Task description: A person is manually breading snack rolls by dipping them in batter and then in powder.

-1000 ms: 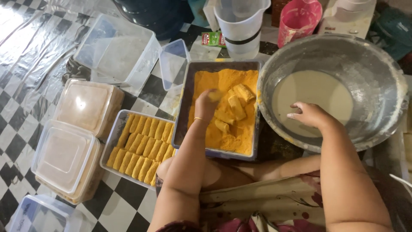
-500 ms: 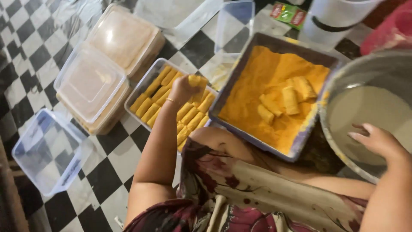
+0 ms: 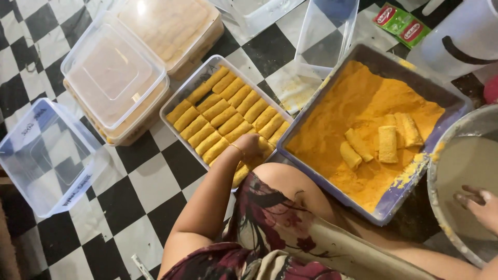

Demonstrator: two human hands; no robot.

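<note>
The breaded rolls were short, finger-shaped pieces with a dry, golden-yellow crumb coat, packed side by side in slanted rows. They filled a shallow rectangular clear container resting on the black-and-white checkered floor, at the 10 o'clock side of the person's raised knee.

The left hand lay at the container's near corner, fingers curled down onto the last rolls of the row; whether it gripped one could not be told. A thin bangle sat on that wrist.

At 3 o'clock from the container, just beside it, stood a square grey tray holding orange-yellow breadcrumbs. Four coated rolls lay loose on the crumbs toward the tray's right half.

At 4 o'clock from the tray, a round metal bowl held pale batter. The right hand rested at the bowl's near inner edge, fingers loosely spread, wet with batter, holding nothing visible.

At 10 o'clock from the container, two lidded clear boxes of rolls sat touching each other. An empty clear box stood at 8 o'clock, well apart. A clear lid lay at 1 o'clock, with a green and red sachet and a white jug beyond it
</note>
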